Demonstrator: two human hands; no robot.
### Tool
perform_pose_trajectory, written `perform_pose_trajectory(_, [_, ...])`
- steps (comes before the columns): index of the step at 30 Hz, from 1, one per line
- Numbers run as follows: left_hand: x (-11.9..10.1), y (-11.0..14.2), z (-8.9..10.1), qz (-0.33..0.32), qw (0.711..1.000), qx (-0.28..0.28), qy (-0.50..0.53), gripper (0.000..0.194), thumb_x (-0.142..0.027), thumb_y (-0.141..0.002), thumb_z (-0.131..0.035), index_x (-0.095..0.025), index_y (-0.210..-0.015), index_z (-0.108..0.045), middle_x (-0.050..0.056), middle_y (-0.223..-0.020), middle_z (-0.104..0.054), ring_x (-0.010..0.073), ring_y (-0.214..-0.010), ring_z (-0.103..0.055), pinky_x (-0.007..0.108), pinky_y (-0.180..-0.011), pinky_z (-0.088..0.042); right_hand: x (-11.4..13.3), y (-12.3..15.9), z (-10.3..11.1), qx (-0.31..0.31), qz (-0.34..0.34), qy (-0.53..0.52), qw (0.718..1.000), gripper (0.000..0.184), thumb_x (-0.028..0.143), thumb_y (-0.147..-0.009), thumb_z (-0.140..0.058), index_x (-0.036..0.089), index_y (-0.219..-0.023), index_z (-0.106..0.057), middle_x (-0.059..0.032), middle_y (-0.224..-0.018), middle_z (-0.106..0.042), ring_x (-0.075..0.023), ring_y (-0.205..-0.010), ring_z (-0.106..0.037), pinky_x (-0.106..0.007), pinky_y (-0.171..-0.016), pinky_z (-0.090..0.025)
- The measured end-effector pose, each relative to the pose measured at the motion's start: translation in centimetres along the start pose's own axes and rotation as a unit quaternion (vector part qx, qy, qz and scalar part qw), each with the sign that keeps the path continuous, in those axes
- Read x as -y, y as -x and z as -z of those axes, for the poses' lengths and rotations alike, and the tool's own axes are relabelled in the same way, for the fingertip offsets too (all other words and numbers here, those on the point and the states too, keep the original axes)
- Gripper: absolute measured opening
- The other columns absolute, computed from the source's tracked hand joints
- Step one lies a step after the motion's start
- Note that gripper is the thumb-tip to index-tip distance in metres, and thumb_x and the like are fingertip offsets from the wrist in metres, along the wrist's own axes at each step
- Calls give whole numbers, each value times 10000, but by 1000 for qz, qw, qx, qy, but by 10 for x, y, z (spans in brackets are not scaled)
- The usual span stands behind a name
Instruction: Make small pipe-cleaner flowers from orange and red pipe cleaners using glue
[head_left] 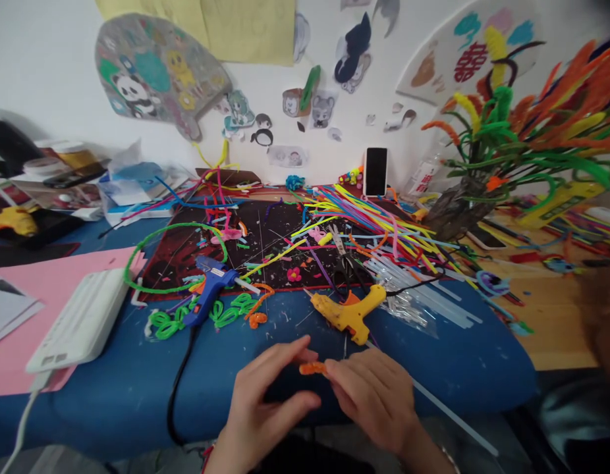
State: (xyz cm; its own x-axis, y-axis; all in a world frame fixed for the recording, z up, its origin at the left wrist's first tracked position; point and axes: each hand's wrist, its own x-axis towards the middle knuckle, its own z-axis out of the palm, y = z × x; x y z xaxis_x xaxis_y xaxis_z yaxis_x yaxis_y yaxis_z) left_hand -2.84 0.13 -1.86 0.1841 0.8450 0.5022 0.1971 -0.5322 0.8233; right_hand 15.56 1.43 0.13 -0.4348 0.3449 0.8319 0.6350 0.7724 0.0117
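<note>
A short orange pipe cleaner piece point(313, 368) pokes out between the thumb and fingers of my right hand point(371, 395), which is closed on it. My left hand point(263, 401) is beside it, thumb and fingers apart around a gap and holding nothing that I can see. Just beyond my hands a yellow glue gun point(352, 313) lies on the blue table cover point(290, 336). To its left is a blue glue gun point(209, 286) among looped green pipe cleaners point(169, 322) and a curled orange pipe cleaner point(258, 318).
Behind lie a pile of colourful pipe cleaners point(364, 214), scissors point(345, 260) and clear glue sticks point(443, 303). A white power strip point(80, 319) is at left. A vase of pipe-cleaner stems point(458, 204) and a phone point(375, 172) stand at the back. Part of another person shows at right.
</note>
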Motion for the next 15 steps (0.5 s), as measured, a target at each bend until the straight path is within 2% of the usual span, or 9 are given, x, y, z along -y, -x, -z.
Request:
perform_pose_trajectory(2, [-2, 5, 4, -13, 1000, -4, 21, 722, -474, -807, -671, -237, -1437, -408, 101, -1067, -701, 206, -847, -679, 344, -807, -545, -2, -2, 11, 11, 35, 15, 999, 143, 125, -946, -488, 127, -918, -628, -26, -649, -731, -140, -566, -663, -287, -535, -517])
perform_pose_trajectory(3, [-3, 7, 6, -28, 999, -20, 33, 722, -494, -807, -660, -224, -1430, -414, 110, -1060, -692, 211, -827, -672, 367, -797, -545, -2, -4, 17, 19, 49, 26, 998, 186, 129, -960, -463, 150, -887, -633, -10, -651, -738, -130, -581, -672, -279, -553, -530])
perform_pose_trajectory(5, [-6, 10, 7, -67, 994, -69, 59, 440, -401, -863, -638, -204, -1251, -575, 90, -950, -684, 203, -754, -652, 376, -720, -542, -1, -6, 27, 33, 72, 46, 996, 240, 125, -974, -452, 194, -824, -627, 35, -625, -737, -98, -581, -673, -251, -582, -543])
perform_pose_trajectory(7, [-8, 12, 7, -103, 982, -131, 91, 106, -264, -910, -575, -192, -943, -645, 39, -744, -628, 175, -632, -608, 341, -589, -513, 1, -6, 34, 33, 88, 57, 994, 236, 119, -968, -482, 215, -798, -615, 67, -603, -731, -75, -562, -660, -234, -587, -544])
perform_pose_trajectory(10, [-10, 14, 6, -110, 965, -209, 113, 291, -239, -945, -473, -187, -670, -552, -23, -522, -451, 122, -445, -470, 279, -441, -415, 3, -2, 40, 57, 95, 59, 992, 187, 115, -950, -527, 220, -828, -622, 73, -639, -740, -75, -593, -658, -243, -591, -547])
perform_pose_trajectory(12, [-12, 14, 8, -100, 967, -215, 92, 382, -298, -959, -452, -185, -600, -518, -30, -474, -410, 111, -403, -429, 265, -409, -389, 3, -1, 43, 70, 99, 56, 991, 180, 97, -938, -545, 225, -849, -636, 77, -664, -740, -77, -624, -656, -245, -605, -548])
perform_pose_trajectory(15, [-18, 11, 14, -82, 981, -176, 7, 311, -313, -944, -502, -179, -697, -636, 18, -565, -580, 146, -493, -565, 274, -446, -460, 2, -2, 46, 68, 109, 58, 990, 198, 71, -927, -557, 230, -859, -654, 78, -662, -724, -79, -637, -641, -233, -623, -544])
